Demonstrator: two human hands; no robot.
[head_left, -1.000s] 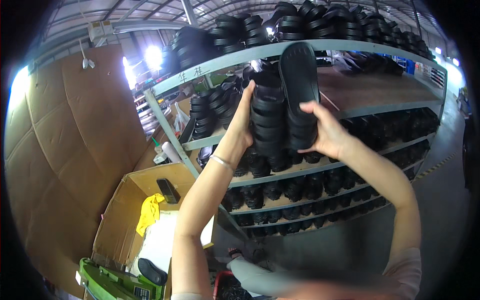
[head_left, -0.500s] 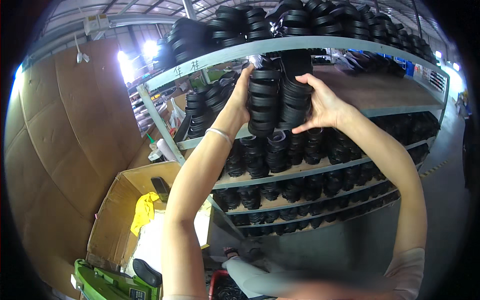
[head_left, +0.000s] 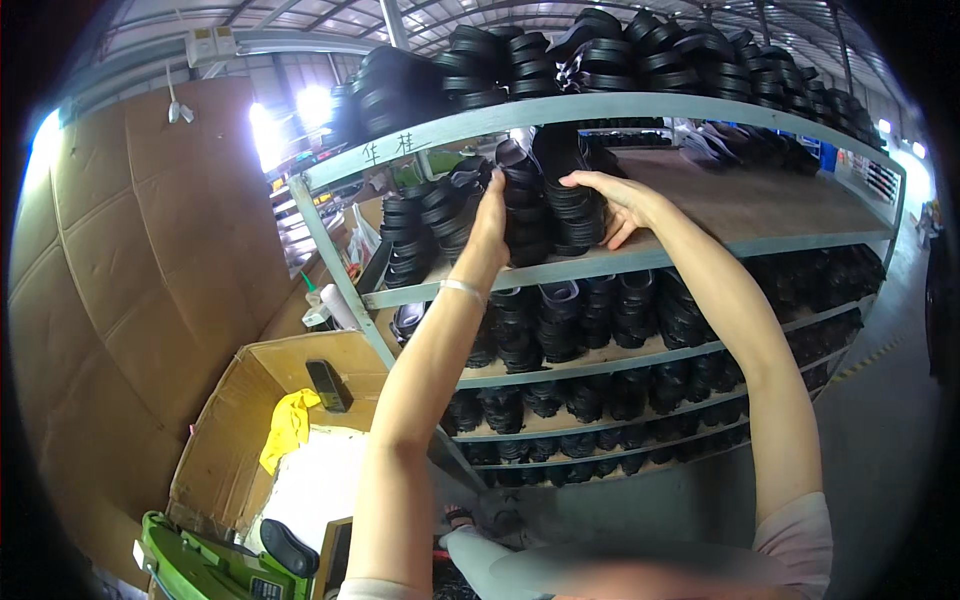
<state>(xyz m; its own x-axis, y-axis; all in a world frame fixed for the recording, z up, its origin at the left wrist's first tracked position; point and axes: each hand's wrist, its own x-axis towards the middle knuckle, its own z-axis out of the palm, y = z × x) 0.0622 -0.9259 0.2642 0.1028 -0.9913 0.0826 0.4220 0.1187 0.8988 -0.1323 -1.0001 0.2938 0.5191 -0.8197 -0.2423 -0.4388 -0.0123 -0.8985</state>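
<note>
Left hand point(head_left: 490, 222) resting flat, fingers straight, against left shoe stack point(head_left: 527, 215); right hand point(head_left: 625, 205) curving half-open, thumb touching right shoe stack point(head_left: 575, 212), grip firmness impossible to tell. Both black stacks standing side by side on rack's point(head_left: 620, 105) upper shelf point(head_left: 740, 195). Cardboard box point(head_left: 280, 365) sitting left of rack, yellow cloth point(head_left: 290, 428) lying inside.

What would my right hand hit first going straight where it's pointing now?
Your right hand would likely meet the stack of black footwear at its thumb, though depth is unclear.
</note>
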